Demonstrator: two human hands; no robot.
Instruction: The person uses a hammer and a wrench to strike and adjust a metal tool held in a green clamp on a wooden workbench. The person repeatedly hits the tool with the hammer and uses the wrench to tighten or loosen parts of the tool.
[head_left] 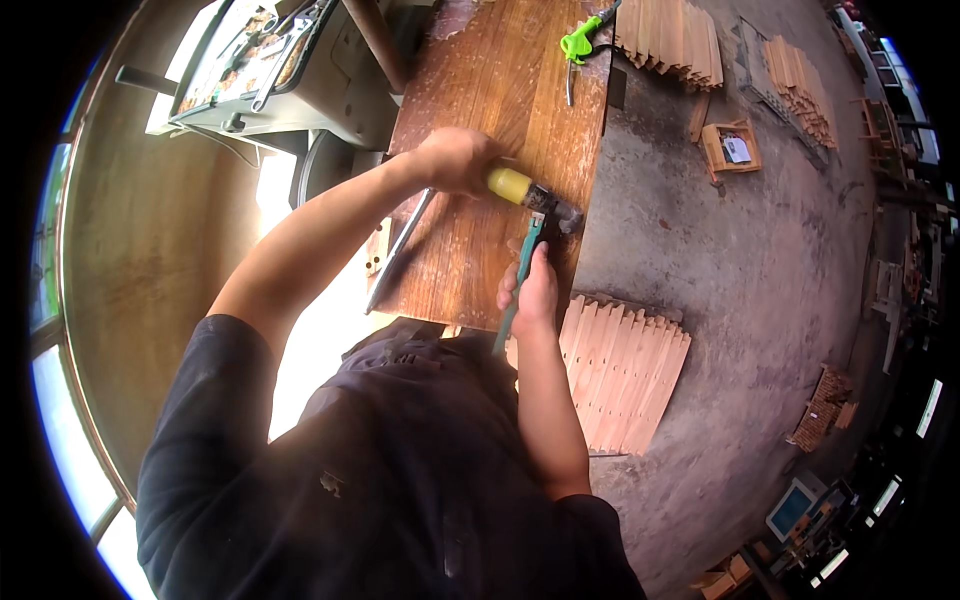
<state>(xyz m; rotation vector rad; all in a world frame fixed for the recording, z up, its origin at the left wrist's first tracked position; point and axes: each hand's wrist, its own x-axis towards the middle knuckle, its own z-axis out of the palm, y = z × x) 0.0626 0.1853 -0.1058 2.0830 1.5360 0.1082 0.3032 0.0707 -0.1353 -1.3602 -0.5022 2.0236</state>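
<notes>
My left hand (465,160) is closed round one end of a tool with a yellow cylindrical body (510,185) and a dark, rounded metal head (560,212); its exact kind is unclear. My right hand (537,285) grips a long, narrow green bar-like tool (525,255). Its pale metal-looking tip comes up against or just beside the yellow tool's dark head; whether they touch is unclear. Both tools are over the right edge area of a worn wooden bench (470,260). A grey rod or tube (400,250) slants across the bench below my left hand.
A bright green air blow gun (578,45) lies at the bench's far right. Left of the bench, a machine carries wrenches (285,65) on top. Notched wooden strips (625,375) lie stacked at right, with more stacks (670,40) farther off. A wooden box (732,148) sits on the concrete floor.
</notes>
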